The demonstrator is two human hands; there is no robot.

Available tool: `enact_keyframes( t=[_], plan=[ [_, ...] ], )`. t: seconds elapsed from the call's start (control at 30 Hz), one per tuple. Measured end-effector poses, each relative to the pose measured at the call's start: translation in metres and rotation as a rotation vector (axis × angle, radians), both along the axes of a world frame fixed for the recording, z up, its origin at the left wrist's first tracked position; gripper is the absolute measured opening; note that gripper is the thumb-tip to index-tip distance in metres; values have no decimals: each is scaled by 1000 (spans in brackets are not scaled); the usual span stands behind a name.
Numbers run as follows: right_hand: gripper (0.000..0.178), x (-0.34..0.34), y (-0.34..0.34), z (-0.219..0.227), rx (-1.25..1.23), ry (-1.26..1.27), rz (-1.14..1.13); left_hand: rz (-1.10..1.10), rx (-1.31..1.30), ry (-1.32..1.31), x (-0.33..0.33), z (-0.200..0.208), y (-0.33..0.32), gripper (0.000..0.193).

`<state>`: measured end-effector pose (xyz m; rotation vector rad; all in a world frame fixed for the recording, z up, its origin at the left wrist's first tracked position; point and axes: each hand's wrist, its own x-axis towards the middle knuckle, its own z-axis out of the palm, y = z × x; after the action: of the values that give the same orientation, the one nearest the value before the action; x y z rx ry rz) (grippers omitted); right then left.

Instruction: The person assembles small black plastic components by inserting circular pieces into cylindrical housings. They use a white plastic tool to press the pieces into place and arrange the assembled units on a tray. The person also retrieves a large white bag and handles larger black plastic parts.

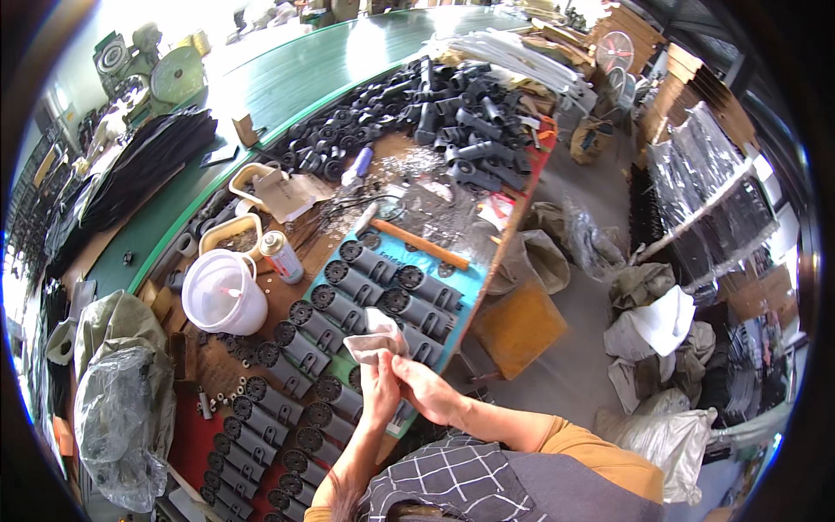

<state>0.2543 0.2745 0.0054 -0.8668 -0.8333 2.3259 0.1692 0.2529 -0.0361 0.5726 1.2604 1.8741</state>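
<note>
A crumpled pale cloth (377, 337) is held up in front of me, above rows of dark grey plastic housings (348, 283) with round black ends. My left hand (380, 393) is closed with its fingertips on the cloth's lower edge. Right beside it, my right hand (426, 391) pinches the same edge, fingertips close to the left ones. The cloth's folds hide its full shape. Beneath it, several housings lie side by side on a light blue sheet (470, 287); more rows run down to the lower left.
A white bucket (224, 294) and a spray can (281, 257) stand left of the housings. A hammer (417, 242) lies beyond them. Dark plastic parts (417, 113) are heaped farther back beside a green conveyor belt (348, 54). A yellow-topped stool (518, 329) stands right of the table.
</note>
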Motion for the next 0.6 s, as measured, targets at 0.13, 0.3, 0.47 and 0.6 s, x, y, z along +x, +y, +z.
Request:
enact_keyframes(
  t=[0.13,0.3,0.47,0.6],
  plan=[
    [32,45,-24,-5,105,-49,210,117,-136,-85,34,4,-24,42],
    [35,86,-25,11,212,-81,242,-164,-149,-885,27,25,-24,42],
    [32,102,-13,-5,-99,84,105,-643,17,-218,37,43,-52,43],
    [25,101,-16,-35,-208,-98,45,122,-114,525,114,28,-38,30]
  ],
)
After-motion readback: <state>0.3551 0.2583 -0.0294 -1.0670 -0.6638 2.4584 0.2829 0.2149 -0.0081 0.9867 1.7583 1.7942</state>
